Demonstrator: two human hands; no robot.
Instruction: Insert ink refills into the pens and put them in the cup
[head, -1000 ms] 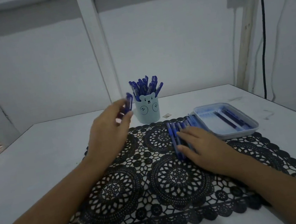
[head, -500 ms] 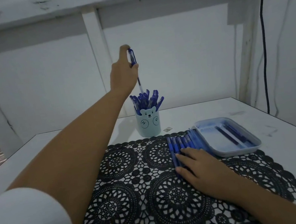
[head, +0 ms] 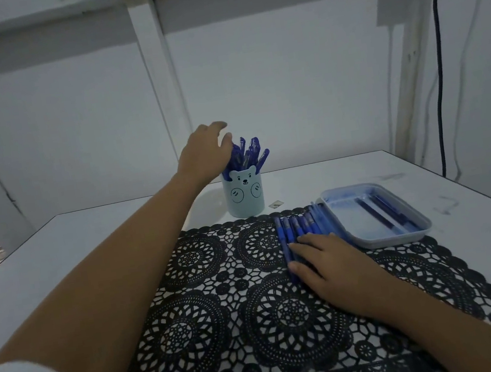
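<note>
Pens standing in the bear cup just got one more, I think. Half a second ago the left hand was way up above the cup with a pen held upright. Now it's down at the tops of the bunch with its fingers loose and apart, and I can't see anything in it. So I'd call that pen delivered.

The right hand hasn't budged. It's lying flat with straight fingers on the row of pens on the black lace mat, not gripping any, so my guess is one of those is next.

Cup pens stand roughly upright, clip ends up, fanning out toward the right. The row lies flat side by side, long axes running away from the person toward the cup. Just right of it, the tray has a few dark refills lying diagonally, far-left to near-right.
</note>
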